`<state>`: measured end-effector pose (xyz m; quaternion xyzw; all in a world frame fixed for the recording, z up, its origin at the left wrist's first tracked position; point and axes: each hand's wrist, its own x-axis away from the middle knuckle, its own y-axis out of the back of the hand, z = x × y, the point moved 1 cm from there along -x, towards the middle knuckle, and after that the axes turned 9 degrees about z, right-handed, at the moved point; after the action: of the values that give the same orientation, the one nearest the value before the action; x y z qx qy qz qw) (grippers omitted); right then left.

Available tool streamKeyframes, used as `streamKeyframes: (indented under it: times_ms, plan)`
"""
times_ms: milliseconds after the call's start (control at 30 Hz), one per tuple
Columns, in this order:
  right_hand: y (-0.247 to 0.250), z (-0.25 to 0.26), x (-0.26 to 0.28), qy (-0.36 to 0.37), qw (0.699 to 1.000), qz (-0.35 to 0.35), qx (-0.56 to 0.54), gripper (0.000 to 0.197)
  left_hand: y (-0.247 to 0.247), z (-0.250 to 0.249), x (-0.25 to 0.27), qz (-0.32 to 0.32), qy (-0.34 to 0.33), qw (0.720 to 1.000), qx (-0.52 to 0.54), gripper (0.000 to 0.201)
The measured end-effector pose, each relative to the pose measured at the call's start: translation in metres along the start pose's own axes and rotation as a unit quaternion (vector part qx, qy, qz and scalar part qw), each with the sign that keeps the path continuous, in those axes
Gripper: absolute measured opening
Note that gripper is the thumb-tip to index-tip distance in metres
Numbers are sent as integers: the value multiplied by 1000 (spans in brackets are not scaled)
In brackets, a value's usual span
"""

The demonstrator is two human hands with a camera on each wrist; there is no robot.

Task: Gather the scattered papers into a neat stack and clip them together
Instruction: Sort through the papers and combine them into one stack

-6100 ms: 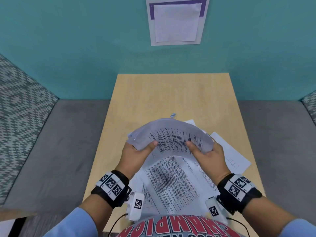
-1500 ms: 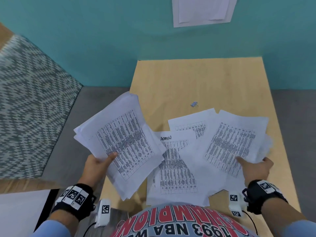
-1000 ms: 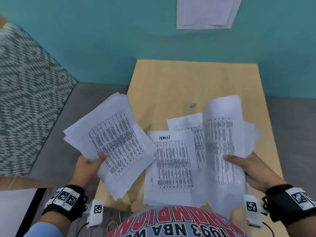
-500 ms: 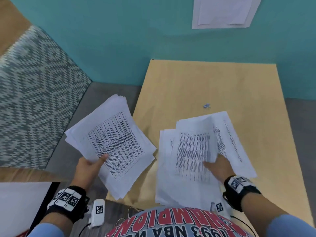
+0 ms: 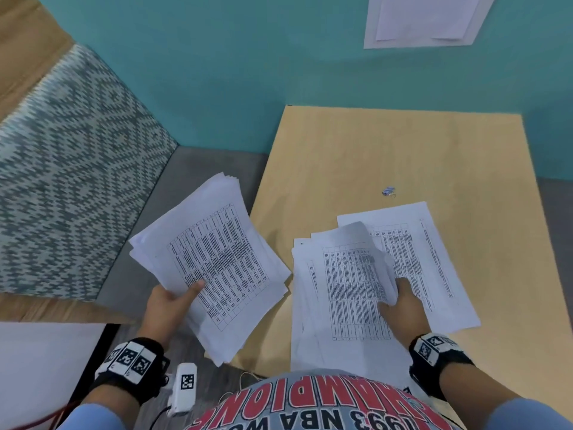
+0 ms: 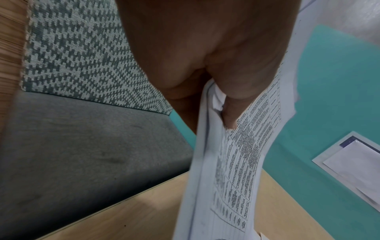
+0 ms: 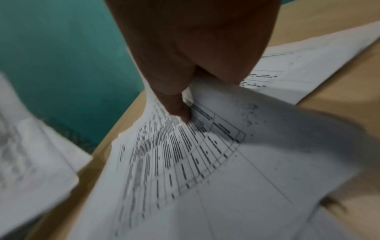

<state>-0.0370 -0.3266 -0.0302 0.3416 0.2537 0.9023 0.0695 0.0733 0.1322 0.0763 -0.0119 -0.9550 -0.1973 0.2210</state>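
Head view: stack (image 5: 214,262) of printed sheets held off the table's left edge, pinched at its near corner by left hand (image 5: 169,305), thumb on top. Loose papers (image 5: 350,290) spread on table (image 5: 403,150), near side; top sheet's right edge curled up, gripped by right hand (image 5: 401,305), thumb pressing its printed face in right wrist view. Small clip (image 5: 388,190) lying just beyond the papers. Notice (image 5: 418,20) on teal wall, far right.
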Motion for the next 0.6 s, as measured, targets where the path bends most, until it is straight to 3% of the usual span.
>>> streamKeyframes:
  times_ms: [67, 167, 267, 333, 400, 500, 600]
  plan:
    - [5, -6, 0, -25, 998, 17, -63, 36, 0, -1, -1, 1, -1, 1000, -2, 36]
    - [20, -20, 0, -77, 990, 10, -121, 24, -7, -8, -1, 7, -8, 1000, -8, 34]
    - [51, -34, 4, -103, 982, -49, -152, 50, -17, -18, -2, 14, -14, 1000, -12, 34]
    - [78, -33, 14, -93, 976, -75, -184, 46, -28, -29, -1, 26, -17, 999, -21, 30]
    - [103, -32, 24, -73, 970, -87, -217, 24, -42, -39, 1, 46, -20, 998, -30, 20]
    - [137, -14, 44, -24, 967, -59, -246, 63, -68, -54, -1, 98, -33, 994, -42, 20]
    - [165, 24, 75, 26, 963, -14, -269, 67, -100, -71, -4, 147, -35, 988, -30, 15]
